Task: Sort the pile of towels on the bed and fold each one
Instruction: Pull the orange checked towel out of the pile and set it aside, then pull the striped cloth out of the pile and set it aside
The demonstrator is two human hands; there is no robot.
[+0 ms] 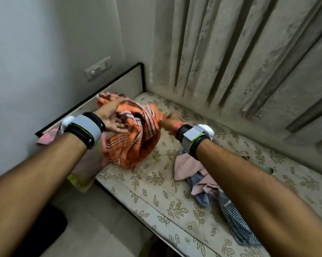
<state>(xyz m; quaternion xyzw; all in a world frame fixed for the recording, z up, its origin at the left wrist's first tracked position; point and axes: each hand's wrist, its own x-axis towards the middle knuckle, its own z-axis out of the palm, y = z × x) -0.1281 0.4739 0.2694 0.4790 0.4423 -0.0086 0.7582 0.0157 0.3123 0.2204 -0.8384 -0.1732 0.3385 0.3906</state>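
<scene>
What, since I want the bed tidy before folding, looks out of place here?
A pink and yellow cloth slumps off the mattress end, below the left forearm, apart from the crumpled towel pile under the right forearm. The orange towel is bunched between the left hand and right hand.

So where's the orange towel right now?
In the head view the orange towel is left of centre, bunched up over the leafy mattress near the headboard; the left hand rests on it and the right hand pinches its edge.
</scene>
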